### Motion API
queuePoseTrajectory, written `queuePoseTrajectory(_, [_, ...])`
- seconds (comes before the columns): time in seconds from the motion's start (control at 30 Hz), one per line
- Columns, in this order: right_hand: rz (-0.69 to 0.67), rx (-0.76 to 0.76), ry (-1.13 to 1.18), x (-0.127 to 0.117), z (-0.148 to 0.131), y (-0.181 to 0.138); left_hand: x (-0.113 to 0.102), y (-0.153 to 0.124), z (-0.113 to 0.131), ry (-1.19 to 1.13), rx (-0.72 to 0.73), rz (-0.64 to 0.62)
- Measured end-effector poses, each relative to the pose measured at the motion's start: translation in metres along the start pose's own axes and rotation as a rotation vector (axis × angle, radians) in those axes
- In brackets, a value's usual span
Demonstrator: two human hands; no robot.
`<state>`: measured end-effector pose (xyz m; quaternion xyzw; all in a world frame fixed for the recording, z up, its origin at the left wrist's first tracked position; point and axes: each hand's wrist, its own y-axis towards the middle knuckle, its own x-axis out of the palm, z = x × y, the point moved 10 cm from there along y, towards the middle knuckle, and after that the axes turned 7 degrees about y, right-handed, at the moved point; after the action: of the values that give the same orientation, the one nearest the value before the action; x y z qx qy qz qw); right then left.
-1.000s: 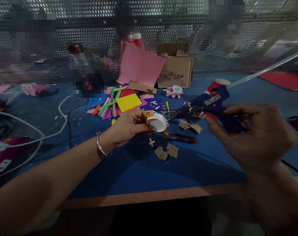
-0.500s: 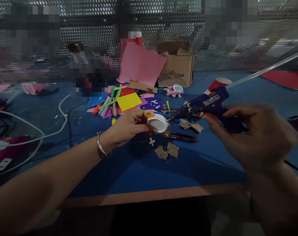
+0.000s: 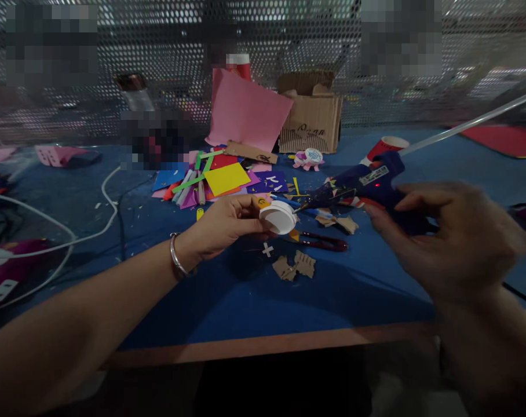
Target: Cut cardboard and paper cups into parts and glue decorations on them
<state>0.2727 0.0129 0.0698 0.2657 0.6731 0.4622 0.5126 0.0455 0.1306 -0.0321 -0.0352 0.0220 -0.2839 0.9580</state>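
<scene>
Between the thumb and fingers of my left hand [image 3: 228, 226] is a small round white piece [image 3: 279, 219], like a cut-off paper cup bottom, its hollow side tilted towards me. A yellow bit with a drawn face [image 3: 263, 202] shows at its far edge by my fingertips. My right hand [image 3: 454, 237] is wrapped round the handle of a dark blue glue gun [image 3: 367, 179], its red light on and a clear glue stick [image 3: 467, 126] sticking out the back. The gun's nozzle touches or nearly touches the right rim of the white piece.
Pliers or scissors with dark red handles [image 3: 324, 241] and torn cardboard scraps [image 3: 294, 266] lie below the hands. Behind are coloured paper pieces [image 3: 226, 178], a pink paper turtle [image 3: 307, 159], a red cup [image 3: 387, 146] and a cardboard box [image 3: 313, 121]. A white cable [image 3: 93, 237] runs at left.
Hardly anything differs. Both hands, the white piece and the glue gun keep nearly the same places, with the nozzle still at the rim; the view has shifted very slightly.
</scene>
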Motion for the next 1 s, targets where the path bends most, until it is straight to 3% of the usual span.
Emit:
queuePoseTrajectory(0.2, [0.021, -0.097, -0.006, -0.003, -0.008, -0.001, 0.001, 0.001, 0.000, 0.002, 0.005, -0.007])
queuePoseTrajectory(0.77, [0.043, -0.177, -0.017, -0.005, -0.013, -0.002, -0.002, -0.002, 0.004, 0.038, 0.023, 0.030])
queuePoseTrajectory(0.9, [0.054, -0.149, -0.034, -0.004, -0.010, -0.002, 0.000, -0.006, 0.016, 0.100, 0.120, 0.048])
queuePoseTrajectory(1.0, [0.081, -0.028, -0.109, -0.008, 0.008, -0.002, 0.003, -0.007, 0.022, 0.129, 0.160, 0.059])
